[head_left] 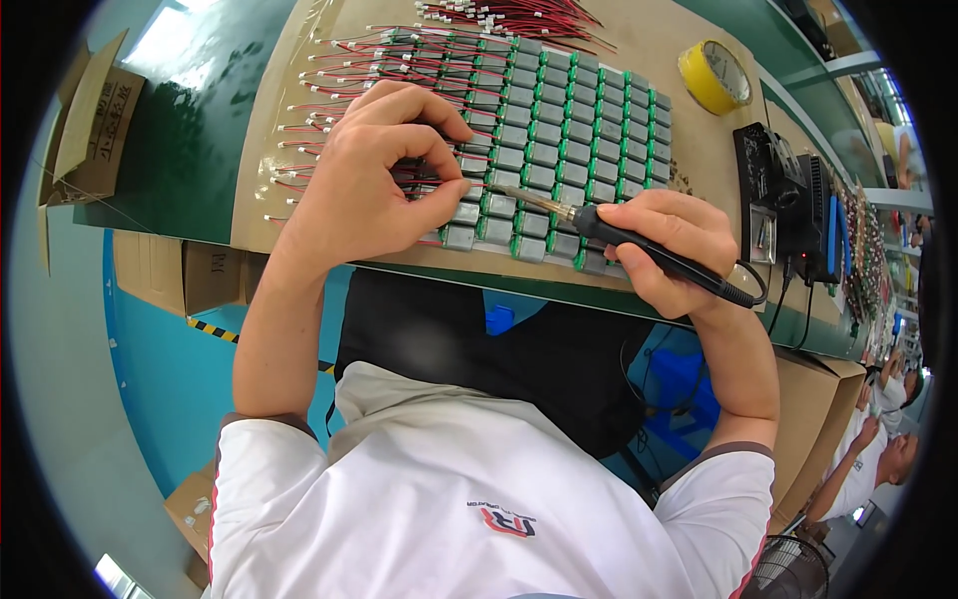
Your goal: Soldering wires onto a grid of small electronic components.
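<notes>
Rows of small grey battery cells with green boards (544,130) cover the middle of the bench. Many on the left carry thin red and black wires with white plugs (317,85). My left hand (384,170) leans over the left rows, its thumb and forefinger pinching a thin red wire (477,184) by a cell. In my right hand (679,245) is a soldering iron (639,245) with a black handle. Its metal tip points left and meets the wire's end near that cell; whether they touch is too small to tell.
More wires with plugs (509,15) lie in a pile at the far edge. A yellow tape roll (715,77) sits at the far right, beyond a black soldering station (798,205). Cardboard boxes (105,130) stand left of the bench. Other people (873,449) sit at the right.
</notes>
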The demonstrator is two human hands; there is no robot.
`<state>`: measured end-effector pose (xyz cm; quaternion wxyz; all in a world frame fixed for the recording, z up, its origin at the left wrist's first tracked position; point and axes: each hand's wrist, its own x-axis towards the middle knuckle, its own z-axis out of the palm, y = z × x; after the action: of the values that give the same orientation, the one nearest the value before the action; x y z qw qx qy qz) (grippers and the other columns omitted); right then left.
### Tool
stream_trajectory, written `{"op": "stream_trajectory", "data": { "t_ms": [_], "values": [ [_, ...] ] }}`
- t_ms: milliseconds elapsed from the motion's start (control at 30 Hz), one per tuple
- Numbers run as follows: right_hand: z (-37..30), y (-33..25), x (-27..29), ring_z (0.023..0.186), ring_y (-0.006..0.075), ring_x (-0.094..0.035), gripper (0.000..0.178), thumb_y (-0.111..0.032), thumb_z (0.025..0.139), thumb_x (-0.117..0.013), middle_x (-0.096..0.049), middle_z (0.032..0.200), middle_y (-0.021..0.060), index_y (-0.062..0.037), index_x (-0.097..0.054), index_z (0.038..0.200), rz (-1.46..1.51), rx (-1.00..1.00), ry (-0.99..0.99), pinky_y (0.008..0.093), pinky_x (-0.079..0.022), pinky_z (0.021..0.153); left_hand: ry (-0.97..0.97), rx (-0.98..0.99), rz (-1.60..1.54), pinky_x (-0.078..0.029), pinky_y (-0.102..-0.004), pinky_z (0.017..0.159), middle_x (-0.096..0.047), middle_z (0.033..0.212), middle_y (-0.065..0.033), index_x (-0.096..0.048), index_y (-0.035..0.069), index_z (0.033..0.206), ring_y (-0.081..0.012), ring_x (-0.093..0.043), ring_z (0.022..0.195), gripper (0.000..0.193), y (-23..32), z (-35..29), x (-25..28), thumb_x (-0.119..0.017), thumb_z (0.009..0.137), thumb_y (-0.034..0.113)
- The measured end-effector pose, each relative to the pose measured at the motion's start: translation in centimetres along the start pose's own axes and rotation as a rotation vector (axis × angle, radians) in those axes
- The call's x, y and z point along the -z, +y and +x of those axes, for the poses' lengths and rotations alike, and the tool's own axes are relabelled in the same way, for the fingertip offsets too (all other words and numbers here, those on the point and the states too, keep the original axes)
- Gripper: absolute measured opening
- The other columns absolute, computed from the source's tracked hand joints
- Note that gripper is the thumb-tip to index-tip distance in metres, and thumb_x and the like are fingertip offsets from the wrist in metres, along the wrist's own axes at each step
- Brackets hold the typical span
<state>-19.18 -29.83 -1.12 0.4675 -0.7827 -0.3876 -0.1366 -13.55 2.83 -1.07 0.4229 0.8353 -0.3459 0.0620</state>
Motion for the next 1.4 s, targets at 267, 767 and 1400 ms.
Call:
{"op": "stream_trajectory", "data": {
  "t_ms": [267,767,1400],
  "values": [
    [0.02,0.12,0.13,0.069,0.0241,-0.073,0.038,0.001,0.079,-0.077,-0.077,0.086,0.0158,0.0055,-0.081,0.117,-0.003,0.016,-0.02,0.032,-0.058,0.059,-0.031,-0.02,0.015,-0.052,-0.0384,0.1,-0.074,0.112,-0.0066,-0.072,0.001,0.078,-0.0261,-0.065,0.113,0.01,0.01,0.01,0.13,-0.081,0.074,0.0],
    [-0.14,0.12,-0.05,0.068,0.0245,-0.073,0.037,0.0,0.081,-0.078,-0.076,0.087,0.0153,0.0045,-0.081,0.117,-0.01,0.039,-0.01,0.0322,-0.058,0.058,-0.022,-0.029,0.025,-0.052,-0.0384,0.099,-0.074,0.112,-0.0064,-0.073,0.001,0.078,-0.0259,-0.065,0.112,0.01,0.08,-0.02,0.13,-0.082,0.074,0.001],
    [-0.04,-0.48,0.41,0.075,0.0236,-0.078,0.033,0.0,0.092,-0.073,-0.078,0.092,0.018,0.0087,-0.077,0.123,0.099,-0.135,0.107,0.0316,-0.061,0.067,-0.012,-0.029,0.014,-0.053,-0.0385,0.097,-0.074,0.112,-0.0064,-0.073,0.001,0.079,-0.0271,-0.066,0.111,0.012,0.36,0.1,0.26,-0.084,0.074,0.001]
  ]
}}
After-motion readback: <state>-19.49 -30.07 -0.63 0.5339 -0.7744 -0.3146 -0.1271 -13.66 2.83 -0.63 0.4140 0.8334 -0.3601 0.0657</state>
